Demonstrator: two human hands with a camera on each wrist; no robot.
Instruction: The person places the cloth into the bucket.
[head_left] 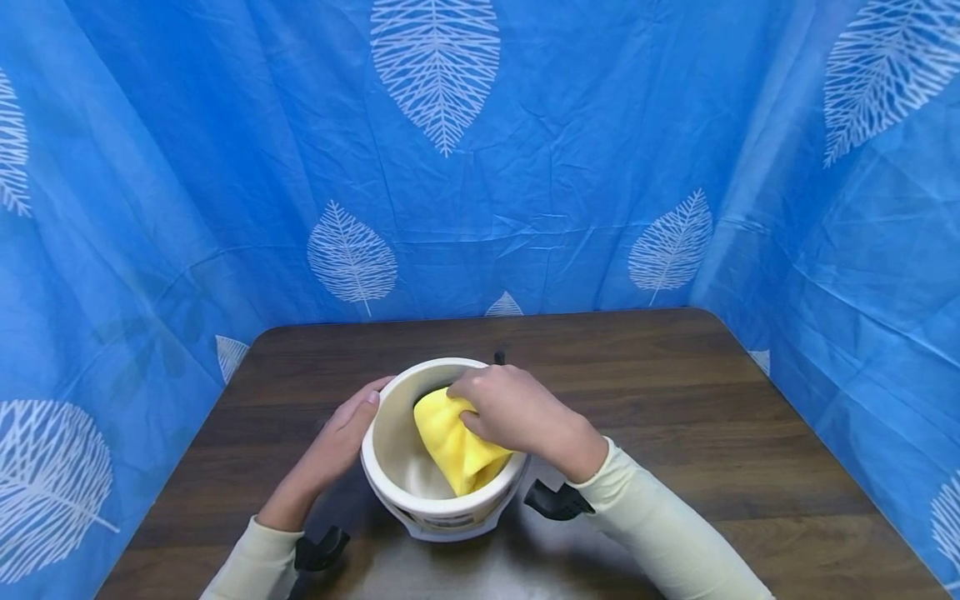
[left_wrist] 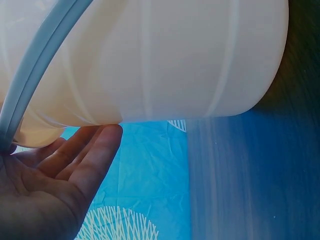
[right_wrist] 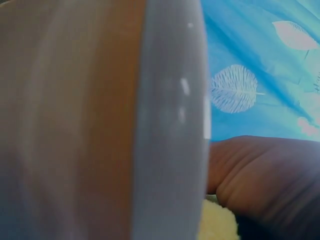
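Note:
A cream-white bucket stands on the table with its mouth facing up. My left hand holds its left side, the thumb at the rim and the fingers against the outer wall. In the left wrist view those fingers lie along the wall, just below the bucket's curved handle. Inside the bucket's mouth, at the right, my right hand grips a bunched yellow cloth. Its fingertips are hidden by the cloth and hand. The rim fills much of the right wrist view, with a bit of cloth below.
A dark wood-grain table extends around the bucket. Blue curtains with white leaf prints hang behind it and along both sides. Just beyond the bucket's far rim is a small dark object, too small to identify. Black wrist mounts sit below the forearms.

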